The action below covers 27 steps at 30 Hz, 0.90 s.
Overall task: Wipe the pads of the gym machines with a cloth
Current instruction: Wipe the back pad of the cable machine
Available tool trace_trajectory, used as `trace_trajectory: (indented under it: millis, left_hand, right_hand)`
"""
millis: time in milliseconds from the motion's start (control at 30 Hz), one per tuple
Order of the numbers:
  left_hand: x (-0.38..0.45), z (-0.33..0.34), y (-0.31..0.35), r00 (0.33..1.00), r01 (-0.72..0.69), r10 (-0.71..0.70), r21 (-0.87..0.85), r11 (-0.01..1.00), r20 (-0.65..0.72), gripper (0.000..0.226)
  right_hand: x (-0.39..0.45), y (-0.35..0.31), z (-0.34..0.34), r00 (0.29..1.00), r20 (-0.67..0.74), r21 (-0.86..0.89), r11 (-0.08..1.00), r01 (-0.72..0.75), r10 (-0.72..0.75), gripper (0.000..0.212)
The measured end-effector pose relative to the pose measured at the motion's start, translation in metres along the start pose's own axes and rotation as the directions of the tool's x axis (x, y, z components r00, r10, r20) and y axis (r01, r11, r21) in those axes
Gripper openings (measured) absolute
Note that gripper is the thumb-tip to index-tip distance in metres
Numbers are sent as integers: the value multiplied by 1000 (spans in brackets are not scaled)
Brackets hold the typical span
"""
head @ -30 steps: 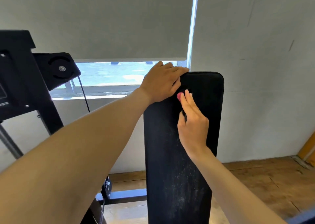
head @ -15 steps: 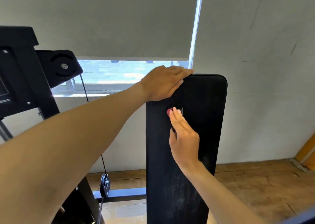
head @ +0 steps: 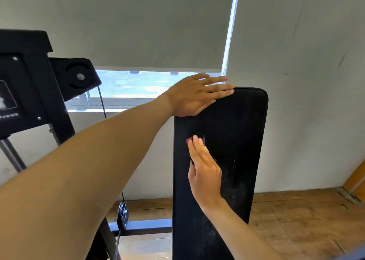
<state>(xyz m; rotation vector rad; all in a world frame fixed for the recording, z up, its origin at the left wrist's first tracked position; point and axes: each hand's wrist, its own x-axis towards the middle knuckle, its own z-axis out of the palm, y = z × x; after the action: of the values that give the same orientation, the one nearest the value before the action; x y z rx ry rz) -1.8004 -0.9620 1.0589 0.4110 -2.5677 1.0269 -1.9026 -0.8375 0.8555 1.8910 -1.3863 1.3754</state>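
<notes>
A tall black upright pad [head: 241, 133] fills the centre of the head view, with pale dusty streaks on its lower half. My left hand [head: 195, 95] lies flat on the pad's top left corner, fingers straight. My right hand [head: 205, 170] presses a small dark cloth with a pink edge [head: 189, 140] against the pad's upper left part with straight fingers. Most of the cloth is hidden under those fingers.
A black machine frame [head: 29, 93] with a pulley housing [head: 78, 76] and a cable [head: 101, 103] stands at the left. A low steel bar [head: 146, 225] runs behind the pad. A grey blind [head: 138, 32] half covers the window. Wooden floor [head: 296, 220] lies to the right.
My right hand has slid the cloth down and leftward on the pad. My left hand's fingers, curled over the top edge before, now lie straight.
</notes>
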Motion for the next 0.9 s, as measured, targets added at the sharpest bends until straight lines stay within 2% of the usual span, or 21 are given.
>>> trace_trajectory:
  millis: [100, 200, 300, 433, 533, 633, 733, 833, 900]
  left_hand:
    - [0, 0, -1, 1000, 19, -19, -39, 999, -10, 51]
    - [1, 0, 1, 999, 46, -47, -56, 997, -24, 50]
    - [0, 0, 0, 998, 54, -56, -76, 996, -26, 50]
    - [-1, -1, -1, 997, 59, -63, -96, 994, -34, 50]
    - [-1, 1, 1, 998, 57, -60, -87, 995, -37, 51]
    - [-2, 0, 2, 996, 75, -78, -70, 995, -40, 50]
    - [-1, 0, 4, 995, 83, -86, -56, 995, -46, 50]
    - [-2, 1, 4, 995, 75, -77, -33, 997, -57, 50]
    - [-3, 1, 2, 995, 75, -75, -7, 997, -64, 50]
  right_hand:
    - [32, -19, 4, 999, -30, 45, 998, 34, -33, 44]
    - [48, -17, 16, 996, 10, -38, 995, 93, -92, 56]
    - [22, -5, 22, 987, 79, -118, 982, 148, -140, 68]
    - [-27, -4, 14, 977, 172, -120, 981, 150, -129, 78]
    - [-15, -19, 10, 993, 93, -34, 996, 77, -74, 68]
    - [28, -34, 16, 997, 26, -17, 997, 72, -71, 63]
    - [37, -29, 29, 990, 44, -109, 984, 140, -136, 63]
    - [1, -15, 32, 958, 127, -226, 933, 281, -257, 65]
    - [-24, -5, 28, 943, 197, -199, 931, 306, -268, 71]
